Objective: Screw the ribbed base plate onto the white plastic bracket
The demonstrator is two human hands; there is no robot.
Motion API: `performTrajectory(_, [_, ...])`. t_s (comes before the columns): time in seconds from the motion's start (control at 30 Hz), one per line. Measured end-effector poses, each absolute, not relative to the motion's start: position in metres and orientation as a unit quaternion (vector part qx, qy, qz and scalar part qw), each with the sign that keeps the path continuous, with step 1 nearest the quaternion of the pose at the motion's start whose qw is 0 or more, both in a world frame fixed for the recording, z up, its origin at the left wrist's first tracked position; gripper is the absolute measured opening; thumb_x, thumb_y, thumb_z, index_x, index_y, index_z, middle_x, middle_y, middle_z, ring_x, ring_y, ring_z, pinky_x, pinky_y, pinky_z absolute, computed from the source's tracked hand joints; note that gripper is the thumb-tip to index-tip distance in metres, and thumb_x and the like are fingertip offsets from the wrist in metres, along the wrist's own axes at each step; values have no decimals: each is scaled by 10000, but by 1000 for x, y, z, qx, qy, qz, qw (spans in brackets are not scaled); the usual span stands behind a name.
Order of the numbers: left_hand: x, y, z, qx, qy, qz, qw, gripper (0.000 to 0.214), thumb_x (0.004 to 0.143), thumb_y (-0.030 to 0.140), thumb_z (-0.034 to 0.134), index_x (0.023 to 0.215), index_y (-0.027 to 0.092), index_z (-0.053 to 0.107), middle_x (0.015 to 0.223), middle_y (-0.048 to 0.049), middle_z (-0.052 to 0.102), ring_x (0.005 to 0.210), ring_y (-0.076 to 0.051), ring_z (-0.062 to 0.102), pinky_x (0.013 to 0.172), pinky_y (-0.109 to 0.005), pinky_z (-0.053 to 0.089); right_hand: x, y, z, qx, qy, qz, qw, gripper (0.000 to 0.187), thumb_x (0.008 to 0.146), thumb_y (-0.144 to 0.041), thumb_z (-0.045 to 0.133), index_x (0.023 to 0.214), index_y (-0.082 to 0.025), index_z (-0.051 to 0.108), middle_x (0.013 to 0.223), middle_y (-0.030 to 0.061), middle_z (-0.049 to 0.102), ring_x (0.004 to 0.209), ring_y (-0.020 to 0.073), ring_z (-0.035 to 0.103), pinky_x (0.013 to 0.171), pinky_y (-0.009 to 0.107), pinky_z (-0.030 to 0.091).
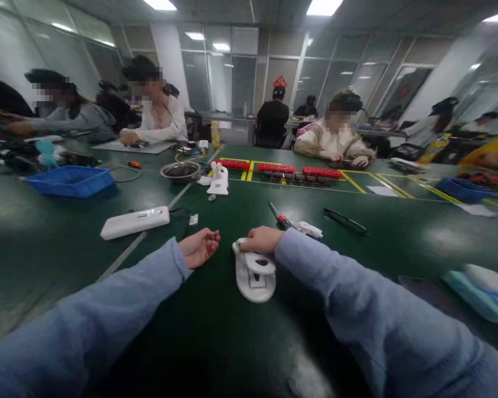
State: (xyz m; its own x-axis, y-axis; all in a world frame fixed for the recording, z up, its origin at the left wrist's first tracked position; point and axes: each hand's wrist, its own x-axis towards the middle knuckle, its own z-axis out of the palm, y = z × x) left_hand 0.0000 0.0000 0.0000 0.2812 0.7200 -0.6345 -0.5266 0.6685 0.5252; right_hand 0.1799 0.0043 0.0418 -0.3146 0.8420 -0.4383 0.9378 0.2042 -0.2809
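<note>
Desk (216,342) in green bears one white device (257,288), front and centre. The right hand (262,241) curls closed on its 12 o'clock end; the left hand (200,249), at its 10 o'clock, pinches one small dark piece (214,237), too small to name. From the device: one screwdriver (283,220) at 1 o'clock, one slim dark tool (346,221) at 2, one metal bowl (181,171) at 11, three red trays (276,168) around 12.
</note>
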Motion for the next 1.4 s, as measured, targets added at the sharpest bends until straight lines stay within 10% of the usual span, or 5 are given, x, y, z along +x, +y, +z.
performTrajectory(0.4, [68,-24,14,92,403,369,832,574,864,468,133,869,36,511,705,-120,535,632,-172,572,560,-281,517,192,24,86,666,715,-110,-181,490,779,-466,378,1119,-130,484,1087,141,503,951,265,526,755,323,417])
performTrajectory(0.6, [89,3,28,126,359,466,799,295,863,329,282,911,172,527,722,-28,569,619,-150,577,521,-238,453,175,-7,58,583,716,29,-383,551,731,-401,487,1225,-198,353,1250,108,311,949,246,512,724,341,458])
performTrajectory(0.87, [89,16,13,199,393,436,784,325,864,326,250,698,180,488,583,9,493,462,-82,481,422,-179,369,181,2,55,547,716,35,-433,550,700,-376,541,1201,-188,412,1230,106,342,977,239,489,740,327,459])
performTrajectory(1.17, [24,-11,17,470,493,201,704,384,660,328,622,424,153,375,362,75,273,349,-44,187,367,-194,96,227,3,75,611,770,-128,-132,366,755,-373,462,1045,-171,557,950,91,570,875,216,538,736,289,416])
performTrajectory(1.4, [-50,-49,26,819,546,-44,169,401,724,510,400,504,174,407,513,14,430,522,-136,439,542,-272,319,197,-2,44,623,770,-140,-2,376,704,-443,523,925,-153,614,906,149,589,780,278,588,635,340,436])
